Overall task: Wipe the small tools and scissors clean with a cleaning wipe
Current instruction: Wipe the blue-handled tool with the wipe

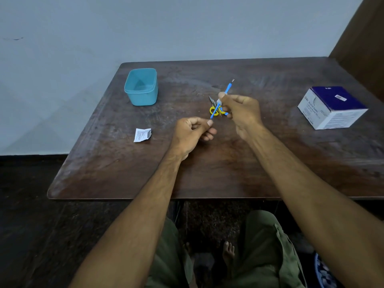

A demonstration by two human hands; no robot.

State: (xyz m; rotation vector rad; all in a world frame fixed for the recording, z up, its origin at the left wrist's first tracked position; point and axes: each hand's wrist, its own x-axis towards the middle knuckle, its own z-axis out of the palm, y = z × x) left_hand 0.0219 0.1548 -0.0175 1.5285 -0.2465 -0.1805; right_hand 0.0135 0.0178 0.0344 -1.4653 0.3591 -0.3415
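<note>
With the left hand [192,129] pinching the thin blue-handled tool's [220,99] lower end firmly, the right hand [239,111], gripping the small white wipe [219,101] around it, should slide tipward.

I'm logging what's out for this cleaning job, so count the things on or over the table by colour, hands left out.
Blue or teal: 2, the slim blue-handled tool and the teal plastic tub
Yellow: 1, the yellow-handled scissors
White: 2, the torn white sachet and the white wipe
White and dark blue: 1, the cardboard box
Total: 6
</note>
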